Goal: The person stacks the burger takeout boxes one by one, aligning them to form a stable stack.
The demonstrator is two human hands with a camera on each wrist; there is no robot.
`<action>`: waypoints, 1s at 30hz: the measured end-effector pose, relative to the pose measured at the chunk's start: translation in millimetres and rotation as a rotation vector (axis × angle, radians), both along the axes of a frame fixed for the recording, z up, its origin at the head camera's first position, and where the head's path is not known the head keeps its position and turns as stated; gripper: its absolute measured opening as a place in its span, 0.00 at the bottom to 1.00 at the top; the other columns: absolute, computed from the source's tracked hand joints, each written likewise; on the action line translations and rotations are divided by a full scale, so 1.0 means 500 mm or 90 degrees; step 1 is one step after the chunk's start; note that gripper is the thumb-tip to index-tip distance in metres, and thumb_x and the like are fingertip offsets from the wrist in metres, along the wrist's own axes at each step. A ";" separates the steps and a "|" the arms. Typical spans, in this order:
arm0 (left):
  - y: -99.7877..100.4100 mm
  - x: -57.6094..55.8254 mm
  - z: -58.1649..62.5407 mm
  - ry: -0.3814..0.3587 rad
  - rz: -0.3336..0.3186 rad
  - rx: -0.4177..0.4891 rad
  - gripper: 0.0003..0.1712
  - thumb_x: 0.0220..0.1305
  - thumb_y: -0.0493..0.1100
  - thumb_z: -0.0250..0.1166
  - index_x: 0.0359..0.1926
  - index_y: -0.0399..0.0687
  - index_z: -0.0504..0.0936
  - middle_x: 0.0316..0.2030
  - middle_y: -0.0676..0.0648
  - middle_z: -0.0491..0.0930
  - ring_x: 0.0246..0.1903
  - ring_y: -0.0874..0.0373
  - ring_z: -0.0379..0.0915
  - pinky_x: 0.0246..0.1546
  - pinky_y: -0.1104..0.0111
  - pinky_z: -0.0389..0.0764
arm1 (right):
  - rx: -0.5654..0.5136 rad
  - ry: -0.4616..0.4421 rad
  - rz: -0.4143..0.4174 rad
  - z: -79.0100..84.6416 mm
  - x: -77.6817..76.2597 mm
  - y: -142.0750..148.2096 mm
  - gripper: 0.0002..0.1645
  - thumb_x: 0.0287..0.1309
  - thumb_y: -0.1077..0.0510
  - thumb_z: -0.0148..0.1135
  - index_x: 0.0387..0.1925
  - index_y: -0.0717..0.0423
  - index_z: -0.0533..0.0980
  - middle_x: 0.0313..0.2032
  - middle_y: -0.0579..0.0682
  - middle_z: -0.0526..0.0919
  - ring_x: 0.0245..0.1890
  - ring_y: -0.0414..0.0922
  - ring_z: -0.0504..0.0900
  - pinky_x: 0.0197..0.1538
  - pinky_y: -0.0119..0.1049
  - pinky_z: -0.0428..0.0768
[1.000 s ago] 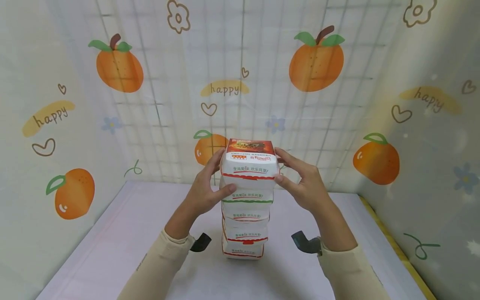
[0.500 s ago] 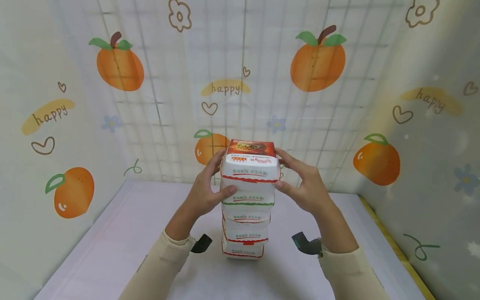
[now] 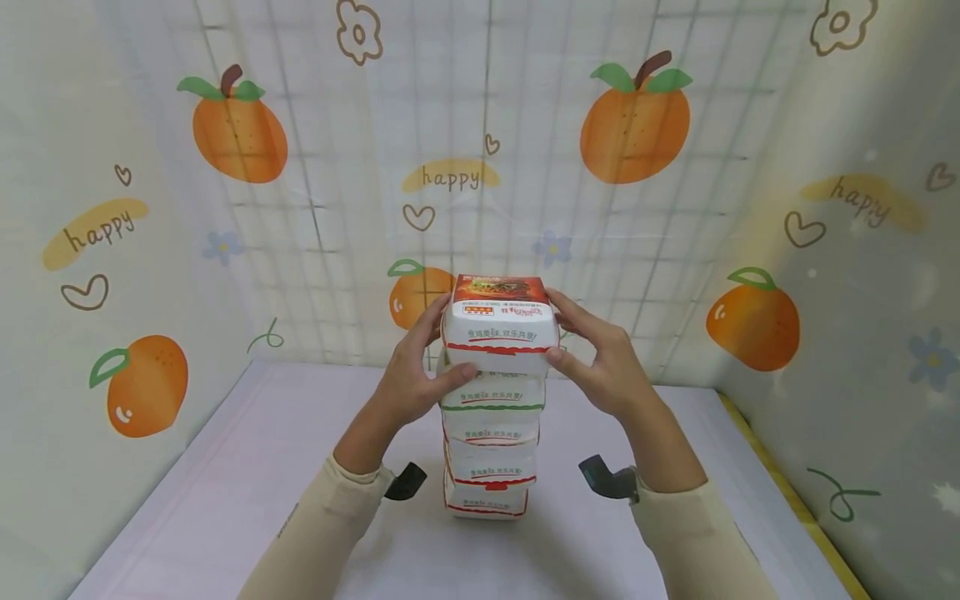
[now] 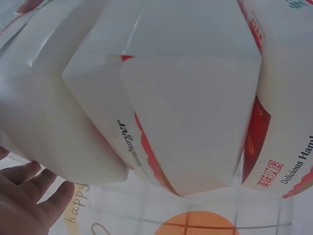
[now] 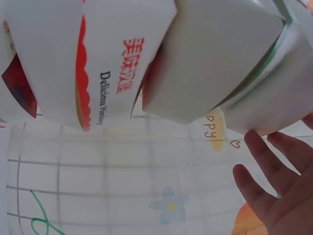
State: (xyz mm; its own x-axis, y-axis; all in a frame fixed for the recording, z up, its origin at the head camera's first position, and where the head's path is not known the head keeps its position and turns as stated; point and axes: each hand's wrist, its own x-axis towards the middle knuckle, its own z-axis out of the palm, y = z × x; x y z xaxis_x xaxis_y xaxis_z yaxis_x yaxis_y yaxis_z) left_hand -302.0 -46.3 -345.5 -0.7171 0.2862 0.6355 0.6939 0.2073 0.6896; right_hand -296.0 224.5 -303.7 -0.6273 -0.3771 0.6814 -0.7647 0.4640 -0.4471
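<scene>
A white paper burger box (image 3: 501, 340) with a red burger picture on its lid sits uppermost in a tower of similar boxes (image 3: 491, 432) in the head view. My left hand (image 3: 411, 375) holds its left side, thumb across the lower front. On the opposite side my right hand (image 3: 609, 367) grips it, thumb at the front right corner. The box below has a green wavy trim, and its lid print shows just under the top box. Both wrist views show the tower sideways, the left fingertips (image 4: 61, 196) and right fingertips (image 5: 252, 139) against box walls.
The tower stands on a pale lilac tabletop (image 3: 300, 433), its boxes slightly out of line with each other. Behind it hangs a white curtain (image 3: 337, 275) printed with oranges. A yellow strip (image 3: 787, 483) runs along the table's right edge.
The top box first tips slightly towards me, then comes up a little and shifts slightly left. My right hand moves slightly up and left with it; the lower boxes stay nearly still.
</scene>
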 end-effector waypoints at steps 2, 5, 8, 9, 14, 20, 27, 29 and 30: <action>0.000 -0.002 -0.001 0.005 0.004 -0.004 0.52 0.58 0.57 0.68 0.76 0.60 0.49 0.63 0.53 0.69 0.64 0.55 0.60 0.59 0.48 0.68 | -0.001 -0.002 0.004 -0.003 -0.003 0.000 0.40 0.61 0.43 0.60 0.73 0.40 0.60 0.65 0.51 0.71 0.59 0.58 0.74 0.52 0.65 0.73; -0.002 -0.004 -0.004 0.022 0.011 -0.011 0.51 0.58 0.63 0.66 0.76 0.65 0.48 0.63 0.56 0.68 0.65 0.58 0.59 0.61 0.50 0.66 | -0.007 -0.003 0.009 -0.008 -0.008 0.002 0.41 0.61 0.42 0.60 0.73 0.40 0.60 0.66 0.50 0.69 0.59 0.57 0.74 0.54 0.66 0.71; -0.002 -0.002 -0.005 0.032 0.014 -0.009 0.52 0.56 0.65 0.66 0.76 0.68 0.48 0.64 0.59 0.66 0.65 0.59 0.59 0.60 0.50 0.66 | -0.012 -0.006 0.014 -0.013 -0.009 0.004 0.41 0.60 0.42 0.61 0.73 0.39 0.60 0.68 0.48 0.67 0.59 0.58 0.74 0.52 0.65 0.73; -0.001 -0.002 -0.007 0.030 0.011 -0.005 0.53 0.55 0.65 0.67 0.75 0.70 0.47 0.64 0.59 0.65 0.64 0.59 0.59 0.59 0.50 0.67 | -0.013 -0.010 0.013 -0.014 -0.008 0.004 0.42 0.60 0.42 0.61 0.74 0.39 0.59 0.68 0.48 0.66 0.60 0.58 0.73 0.50 0.64 0.75; 0.005 -0.005 -0.015 -0.001 -0.012 0.026 0.58 0.50 0.58 0.75 0.75 0.74 0.47 0.64 0.59 0.64 0.63 0.55 0.61 0.52 0.52 0.75 | -0.015 -0.044 0.010 -0.017 -0.003 0.006 0.46 0.56 0.47 0.65 0.74 0.37 0.57 0.69 0.47 0.65 0.62 0.58 0.71 0.50 0.65 0.74; 0.016 -0.007 -0.018 -0.008 -0.008 0.023 0.61 0.48 0.56 0.77 0.75 0.75 0.46 0.62 0.60 0.66 0.63 0.56 0.60 0.51 0.52 0.75 | -0.016 -0.134 0.004 -0.028 0.004 0.004 0.53 0.53 0.49 0.70 0.74 0.26 0.51 0.68 0.49 0.67 0.64 0.61 0.66 0.51 0.68 0.71; 0.026 -0.014 -0.021 0.051 0.013 0.019 0.60 0.48 0.56 0.77 0.75 0.71 0.48 0.64 0.59 0.64 0.64 0.58 0.60 0.56 0.46 0.69 | 0.002 -0.194 0.013 -0.046 0.003 -0.001 0.67 0.45 0.51 0.78 0.74 0.20 0.43 0.70 0.44 0.62 0.65 0.59 0.65 0.57 0.68 0.66; 0.030 -0.018 -0.022 0.065 0.016 0.025 0.59 0.48 0.56 0.77 0.75 0.70 0.49 0.64 0.59 0.64 0.64 0.58 0.60 0.57 0.47 0.68 | 0.000 -0.197 0.028 -0.047 0.001 -0.002 0.69 0.43 0.54 0.79 0.75 0.23 0.42 0.70 0.43 0.61 0.64 0.57 0.66 0.59 0.65 0.66; 0.031 -0.020 -0.023 0.069 0.016 0.031 0.59 0.48 0.57 0.77 0.75 0.70 0.49 0.64 0.59 0.64 0.64 0.58 0.60 0.57 0.47 0.68 | -0.001 -0.199 0.029 -0.048 0.000 -0.002 0.69 0.43 0.55 0.79 0.75 0.23 0.42 0.70 0.43 0.61 0.64 0.56 0.66 0.60 0.64 0.66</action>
